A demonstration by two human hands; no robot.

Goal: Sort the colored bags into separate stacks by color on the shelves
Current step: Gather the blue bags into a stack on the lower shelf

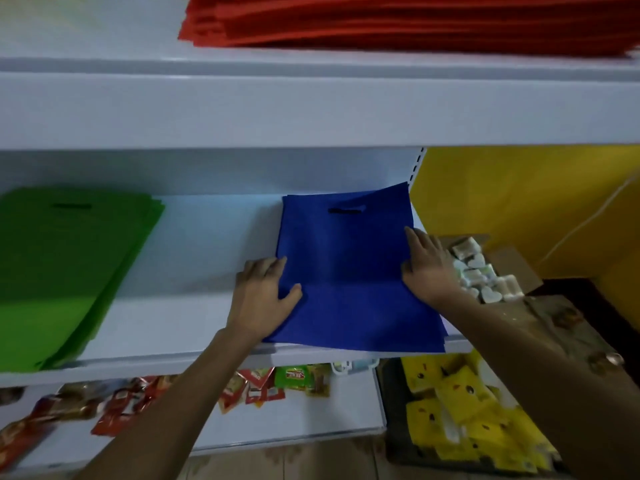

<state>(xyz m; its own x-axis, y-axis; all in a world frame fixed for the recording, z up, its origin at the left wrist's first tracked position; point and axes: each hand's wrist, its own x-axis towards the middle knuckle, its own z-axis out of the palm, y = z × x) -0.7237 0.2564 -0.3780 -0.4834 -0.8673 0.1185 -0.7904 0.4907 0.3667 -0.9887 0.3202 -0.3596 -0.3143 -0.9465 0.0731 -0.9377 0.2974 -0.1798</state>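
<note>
Though creased (felt-like), blue bag (346, 271) beneath left hand (263, 292), right hand (427, 268)

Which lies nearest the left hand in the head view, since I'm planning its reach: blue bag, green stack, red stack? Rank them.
1. blue bag, touching the left hand.
2. green stack, same shelf, leftward.
3. red stack, shelf above.
</note>
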